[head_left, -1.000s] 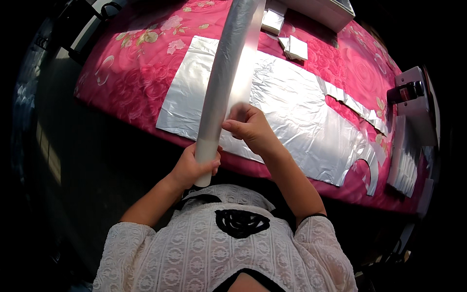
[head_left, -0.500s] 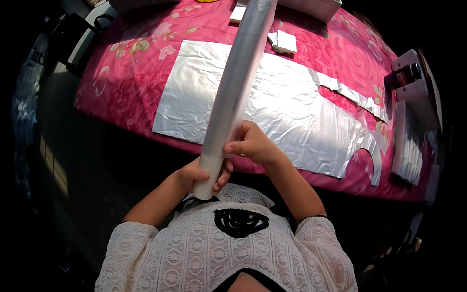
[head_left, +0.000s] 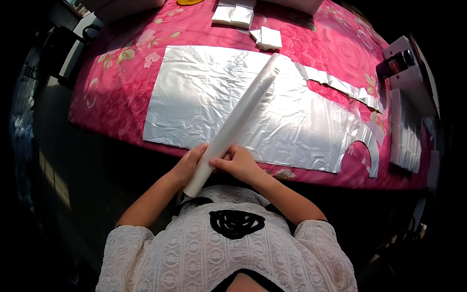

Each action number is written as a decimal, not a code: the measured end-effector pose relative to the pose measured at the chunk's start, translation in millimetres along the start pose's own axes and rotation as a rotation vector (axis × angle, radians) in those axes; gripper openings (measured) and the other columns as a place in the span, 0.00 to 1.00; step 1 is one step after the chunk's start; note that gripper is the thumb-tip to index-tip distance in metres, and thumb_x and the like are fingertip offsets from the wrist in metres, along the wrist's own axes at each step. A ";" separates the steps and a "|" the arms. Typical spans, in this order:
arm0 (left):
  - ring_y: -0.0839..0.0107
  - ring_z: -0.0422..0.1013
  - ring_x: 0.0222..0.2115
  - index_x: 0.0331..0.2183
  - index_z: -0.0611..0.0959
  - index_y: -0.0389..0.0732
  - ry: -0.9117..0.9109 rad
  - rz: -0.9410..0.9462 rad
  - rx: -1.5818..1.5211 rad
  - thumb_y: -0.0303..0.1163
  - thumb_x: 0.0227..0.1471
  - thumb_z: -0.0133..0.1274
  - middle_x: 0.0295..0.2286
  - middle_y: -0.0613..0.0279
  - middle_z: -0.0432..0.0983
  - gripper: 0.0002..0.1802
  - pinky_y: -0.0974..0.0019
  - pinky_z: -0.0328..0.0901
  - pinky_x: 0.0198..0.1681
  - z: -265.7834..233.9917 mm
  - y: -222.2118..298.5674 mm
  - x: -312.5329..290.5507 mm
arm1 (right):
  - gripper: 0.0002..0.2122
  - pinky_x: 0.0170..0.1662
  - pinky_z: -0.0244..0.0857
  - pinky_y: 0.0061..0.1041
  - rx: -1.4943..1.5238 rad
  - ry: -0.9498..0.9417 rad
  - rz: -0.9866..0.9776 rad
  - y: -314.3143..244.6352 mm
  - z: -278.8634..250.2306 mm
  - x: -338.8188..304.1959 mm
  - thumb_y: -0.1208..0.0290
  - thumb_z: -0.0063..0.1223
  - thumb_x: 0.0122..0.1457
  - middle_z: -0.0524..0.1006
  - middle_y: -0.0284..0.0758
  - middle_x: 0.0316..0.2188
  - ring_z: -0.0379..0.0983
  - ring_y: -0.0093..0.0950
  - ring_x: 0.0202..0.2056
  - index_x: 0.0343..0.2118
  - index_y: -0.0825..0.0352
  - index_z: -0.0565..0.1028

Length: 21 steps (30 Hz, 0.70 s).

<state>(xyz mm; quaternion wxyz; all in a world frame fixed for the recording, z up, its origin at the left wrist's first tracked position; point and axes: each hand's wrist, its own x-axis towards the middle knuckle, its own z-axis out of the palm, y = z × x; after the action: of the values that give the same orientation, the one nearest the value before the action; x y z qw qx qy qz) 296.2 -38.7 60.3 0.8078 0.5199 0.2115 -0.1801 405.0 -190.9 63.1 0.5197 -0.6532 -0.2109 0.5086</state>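
A long roll of thin, translucent plastic film [head_left: 238, 114] slants up and to the right from my waist, over the table's near edge. My left hand [head_left: 190, 163] is wrapped round its lower part from the left side. On the right side, my right hand [head_left: 238, 164] grips it with the thumb pressed on the film; some fingers are hidden behind the roll. Beyond the hands a wrinkled silvery-white plastic sheet [head_left: 189, 97] lies flat, shaped like an apron with narrow straps at its right end. The roll's far end is above this sheet; whether it touches I cannot tell.
A pink flowered cloth [head_left: 116, 100] covers the table. Small folded white packets [head_left: 269, 38] and a stack of silvery packets [head_left: 233, 13] lie at the back. On the right are a dark bottle [head_left: 395, 64], a white box [head_left: 421, 73] and a pile of folded plastic [head_left: 405, 138].
The roll's far end has swung down and to the right, from high in front of me to low over the sheet. Both hands moved with it, still gripping. The view shifted slightly.
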 end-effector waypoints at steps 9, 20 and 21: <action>0.75 0.69 0.21 0.38 0.72 0.37 0.194 -0.120 0.282 0.45 0.53 0.49 0.24 0.62 0.71 0.20 0.71 0.66 0.25 -11.3 -18.0 -30.6 | 0.20 0.30 0.63 0.16 0.005 0.337 -0.022 -10.4 -93.4 24.9 0.62 0.56 0.53 0.73 0.30 0.31 0.70 0.18 0.29 0.44 0.70 0.70; 0.75 0.69 0.22 0.39 0.71 0.37 0.164 -0.138 0.290 0.37 0.50 0.53 0.25 0.62 0.71 0.17 0.70 0.67 0.26 -16.0 -30.4 -39.9 | 0.10 0.28 0.62 0.17 -0.080 0.211 -0.089 -33.1 -157.5 90.0 0.65 0.57 0.51 0.74 0.28 0.22 0.67 0.16 0.23 0.29 0.69 0.75; 0.75 0.69 0.21 0.40 0.71 0.37 0.162 -0.140 0.293 0.36 0.49 0.53 0.25 0.62 0.71 0.17 0.69 0.67 0.27 -16.6 -30.7 -40.3 | 0.09 0.28 0.62 0.17 -0.076 0.186 -0.088 -35.0 -158.7 89.5 0.66 0.57 0.52 0.73 0.28 0.22 0.67 0.16 0.23 0.28 0.68 0.75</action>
<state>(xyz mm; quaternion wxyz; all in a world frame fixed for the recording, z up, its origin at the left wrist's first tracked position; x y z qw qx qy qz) 243.9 -32.8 52.0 0.6892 0.6288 0.2831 -0.2222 589.4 -179.7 45.4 0.5336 -0.7071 -0.2093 0.4141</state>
